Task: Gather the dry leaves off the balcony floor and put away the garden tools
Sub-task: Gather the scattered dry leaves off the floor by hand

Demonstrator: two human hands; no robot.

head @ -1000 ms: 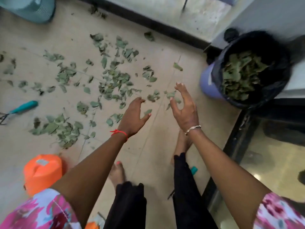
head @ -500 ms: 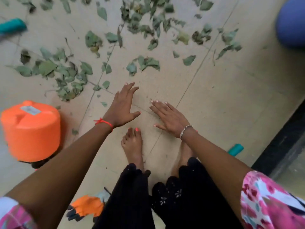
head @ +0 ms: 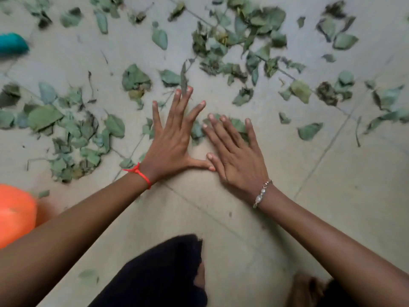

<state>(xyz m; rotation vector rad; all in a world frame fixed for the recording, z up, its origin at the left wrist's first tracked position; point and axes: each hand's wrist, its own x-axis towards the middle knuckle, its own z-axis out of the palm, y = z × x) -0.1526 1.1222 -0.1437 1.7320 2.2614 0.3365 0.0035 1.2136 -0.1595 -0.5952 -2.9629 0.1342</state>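
- Across the pale tiled floor [head: 332, 207], dry leaves [head: 239, 36] lie scattered in loose green-grey clusters, thickest along the top of the view and at the left [head: 45, 116].
- A few leaves [head: 238, 126] lie right under and between the outstretched fingers of both hands, at the near edge of the scatter.
- Left hand [head: 170, 147]: palm down over the floor, fingers straight and fanned wide, holding nothing; its fingertips reach the nearest leaves.
- Right hand [head: 236, 156]: also palm down, fingers straight and spread, holding nothing, with leaf edges showing between them.
- Both thumbs point inward and meet, so the hands form a shallow V open toward the leaves.
- A red thread [head: 141, 176] circles the left wrist; a beaded metal bracelet [head: 262, 193] sits on the right.
- At the upper left edge, well apart from the hands, lies a blurred teal object [head: 12, 43], possibly a tool handle.
- An orange container [head: 15, 216] stands at the left edge, beside the left forearm.
- Below the arms, a black trouser leg [head: 159, 273] and a bare foot [head: 305, 291] show.
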